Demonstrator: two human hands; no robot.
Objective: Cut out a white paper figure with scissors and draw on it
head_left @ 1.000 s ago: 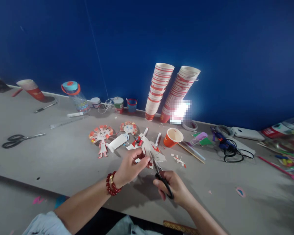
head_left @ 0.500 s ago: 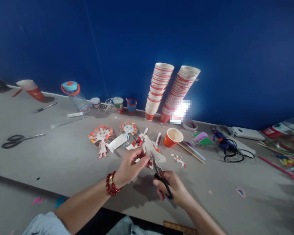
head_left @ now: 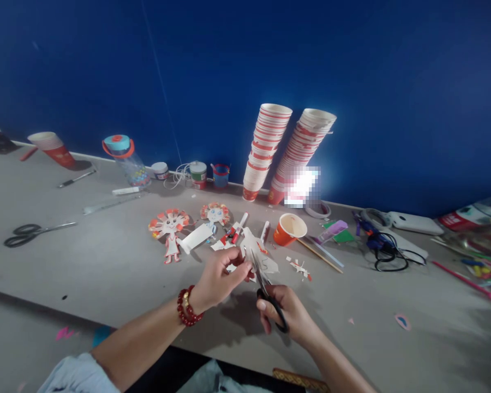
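My left hand (head_left: 217,277), with red beads at the wrist, pinches a small piece of white paper (head_left: 249,239). In my right hand (head_left: 293,312) are black-handled scissors (head_left: 263,281), fingers and thumb around the handles. The blades point away from me and lie against the paper, close to my left fingertips. How far they part is hard to make out. Behind the hands lie more white scraps and a red-capped marker (head_left: 240,227). A paper figure with a frilled orange-and-white head (head_left: 171,226) lies to the left, a similar one (head_left: 215,213) farther back.
An orange paper cup (head_left: 285,232) stands beyond my right hand. Two tall leaning cup stacks (head_left: 264,153) rest by the blue wall. Another pair of scissors (head_left: 33,232) lies at left. A glue gun (head_left: 372,237) with a coiled cord and a white phone-like object (head_left: 417,222) are at right.
The scissors and the paper have shifted very slightly, with the blades at a slightly different angle. Both hands keep their grips, and the things on the table stay in place.
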